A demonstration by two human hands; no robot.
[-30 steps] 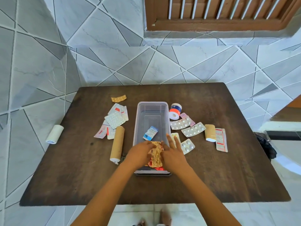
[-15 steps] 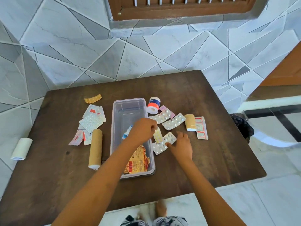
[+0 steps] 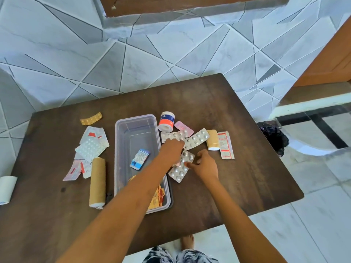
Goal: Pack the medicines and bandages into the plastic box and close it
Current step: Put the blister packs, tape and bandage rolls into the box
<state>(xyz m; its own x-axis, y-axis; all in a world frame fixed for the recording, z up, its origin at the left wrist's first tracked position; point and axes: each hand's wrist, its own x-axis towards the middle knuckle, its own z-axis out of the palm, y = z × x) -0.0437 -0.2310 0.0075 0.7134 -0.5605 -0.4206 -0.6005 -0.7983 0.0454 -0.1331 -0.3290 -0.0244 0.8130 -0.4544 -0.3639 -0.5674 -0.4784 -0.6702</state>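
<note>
Right hand (image 3: pixel 204 165) half-curled, fingertips on blister pack (image 3: pixel 180 168)

On the dark worktop (image 3: pixel 237 168) stands an open plastic box (image 3: pixel 121 149) with a blue sachet (image 3: pixel 140 158) inside. The left hand (image 3: pixel 171 149) reaches over silver blister strips (image 3: pixel 196 138) beside the box; the right hand (image 3: pixel 206 165) touches another strip (image 3: pixel 179 170)

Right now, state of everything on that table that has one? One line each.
plastic box: open, no lid on, partly filled
blue sachet: inside the box
orange packet: inside the box, near end
tape roll: upright, outside the box
long tan bandage roll: lying outside, left of the box
left hand: on the silver blister strips
right hand: fingers curled, touching a blister strip
</note>
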